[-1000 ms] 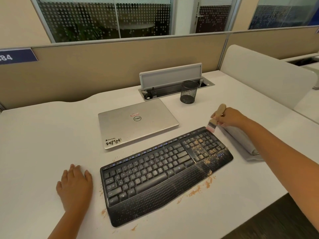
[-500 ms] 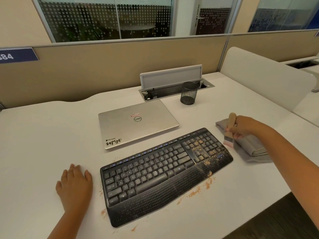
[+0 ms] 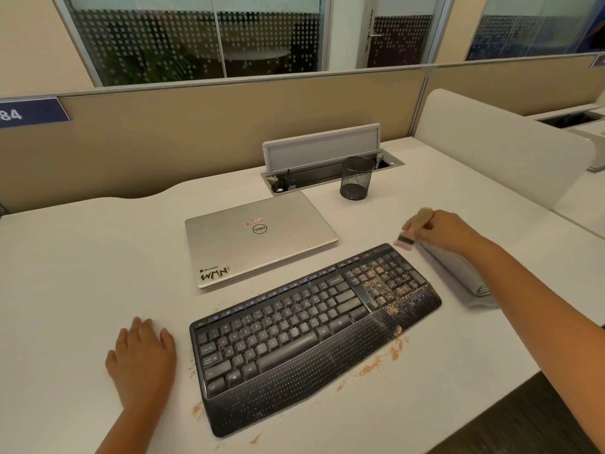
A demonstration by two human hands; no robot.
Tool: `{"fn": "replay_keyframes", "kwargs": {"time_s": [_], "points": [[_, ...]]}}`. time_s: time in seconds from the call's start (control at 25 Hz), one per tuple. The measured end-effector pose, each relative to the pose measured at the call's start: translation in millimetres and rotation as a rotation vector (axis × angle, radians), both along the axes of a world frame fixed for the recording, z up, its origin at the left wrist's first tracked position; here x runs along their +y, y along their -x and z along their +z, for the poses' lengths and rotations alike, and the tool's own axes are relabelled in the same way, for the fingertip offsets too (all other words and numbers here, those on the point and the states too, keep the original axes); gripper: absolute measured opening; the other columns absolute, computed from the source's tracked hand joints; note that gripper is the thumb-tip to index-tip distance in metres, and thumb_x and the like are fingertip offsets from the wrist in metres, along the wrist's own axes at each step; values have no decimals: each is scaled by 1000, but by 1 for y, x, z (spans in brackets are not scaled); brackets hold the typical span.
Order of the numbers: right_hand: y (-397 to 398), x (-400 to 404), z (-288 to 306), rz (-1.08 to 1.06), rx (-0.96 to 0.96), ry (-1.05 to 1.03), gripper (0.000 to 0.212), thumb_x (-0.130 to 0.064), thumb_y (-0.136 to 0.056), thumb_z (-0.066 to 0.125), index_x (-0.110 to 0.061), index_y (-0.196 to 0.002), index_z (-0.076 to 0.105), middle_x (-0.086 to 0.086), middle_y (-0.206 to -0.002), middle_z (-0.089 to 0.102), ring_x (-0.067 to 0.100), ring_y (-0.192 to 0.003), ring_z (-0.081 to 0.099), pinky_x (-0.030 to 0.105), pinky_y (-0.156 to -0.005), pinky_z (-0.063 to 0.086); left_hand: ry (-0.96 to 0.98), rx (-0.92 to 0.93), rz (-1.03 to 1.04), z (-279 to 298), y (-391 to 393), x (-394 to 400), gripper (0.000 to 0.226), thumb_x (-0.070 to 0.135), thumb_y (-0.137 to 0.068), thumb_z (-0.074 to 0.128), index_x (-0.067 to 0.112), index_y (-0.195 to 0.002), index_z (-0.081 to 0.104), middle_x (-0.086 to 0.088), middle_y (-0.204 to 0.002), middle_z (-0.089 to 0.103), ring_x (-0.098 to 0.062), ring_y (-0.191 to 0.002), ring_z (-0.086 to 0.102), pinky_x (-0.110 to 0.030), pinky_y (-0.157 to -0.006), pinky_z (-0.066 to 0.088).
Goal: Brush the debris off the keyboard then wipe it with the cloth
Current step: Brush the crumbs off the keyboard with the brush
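Office: partitioned desk (image 3: pixel 82 257), numbered sign (image 3: pixel 31 112), laptop (image 3: pixel 258 239).

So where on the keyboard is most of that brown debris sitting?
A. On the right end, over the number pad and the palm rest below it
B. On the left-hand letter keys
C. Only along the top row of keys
A: the brown debris lies thickest on the right end of the keyboard, across the number pad and the palm rest below it.

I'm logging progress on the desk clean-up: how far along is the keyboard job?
Early. Some debris already lies on the desk. The right hand holds the brush at the keyboard's far right corner; crumbs still cover the number pad. The cloth lies folded, so wiping remains.
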State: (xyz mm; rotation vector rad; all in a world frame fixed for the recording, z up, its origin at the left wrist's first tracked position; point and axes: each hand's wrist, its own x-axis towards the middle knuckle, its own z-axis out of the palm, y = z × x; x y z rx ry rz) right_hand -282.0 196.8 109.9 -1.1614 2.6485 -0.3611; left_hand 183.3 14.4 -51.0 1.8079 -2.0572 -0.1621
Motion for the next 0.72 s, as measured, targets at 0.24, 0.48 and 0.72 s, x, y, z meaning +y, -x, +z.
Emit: {"fn": "replay_keyframes", "kwargs": {"time_s": [0.24,0.48,0.72], "points": [[-1,2,-28,85,-274,56,21,-11,-89,61,-27,-77,66,9,-104,69,28,-97,64,36,-79,52,-9,0,-1,1,-1,0,42,21,-94,47,-4,-128,50,-23,-139,46,-43,-132,36,-57,-106,25],[-2,2,3,96,-215,-246,15,-8,-92,56,-17,-97,66,-3,-88,65,0,-60,60,10,-52,41,7,0,-3,0,-1,0,40,19,-94,48,-5,-126,52,-24,-137,47,-44,-130,37,-58,-105,26],[-7,-21,-13,86,-41,-109,20,-14,-88,54,-15,-100,70,7,-98,70,20,-88,63,26,-67,46,-4,8,-6,1,0,1,41,20,-94,46,-4,-128,49,-23,-139,45,-43,-132,35,-57,-107,24]]}}
